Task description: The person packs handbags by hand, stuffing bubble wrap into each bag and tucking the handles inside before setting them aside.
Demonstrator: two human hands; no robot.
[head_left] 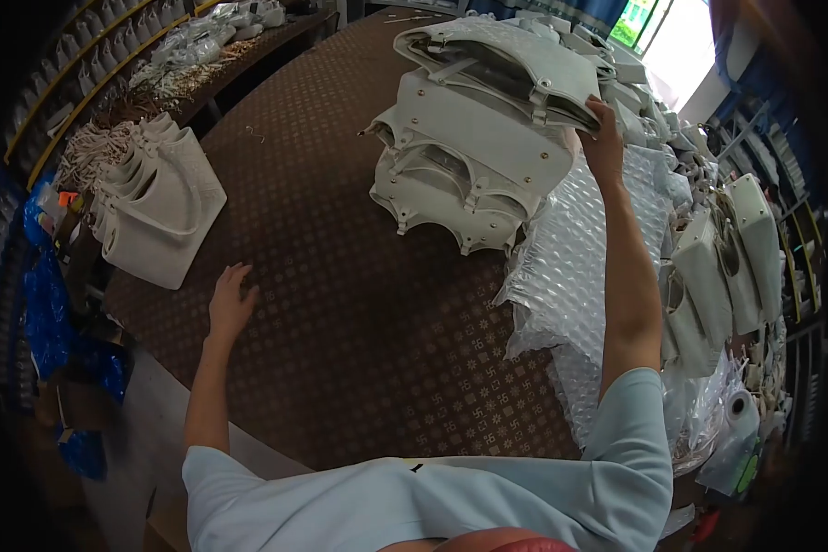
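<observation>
My right hand (603, 140) grips the right end of a white handbag (515, 51), fingers closed around its edge. This handbag lies on its side on top of a stack, its mouth facing me and gaping. Beneath it are more white handbags (483, 129) with small gold-coloured studs, piled on the brown patterned table (340, 359). My left hand (233, 302) hovers over or rests on the table's left part, fingers apart and holding nothing. Nearest to it is a group of white handbags (161, 230) with looped handles, standing at the table's left edge.
Bubble wrap (589, 267) covers the table's right side. Several more white bags (727, 258) hang or stand beyond it. Racks with small bags (110, 60) line the left wall. Blue plastic (51, 313) hangs at the left. A plastic roll (736, 428) is at lower right.
</observation>
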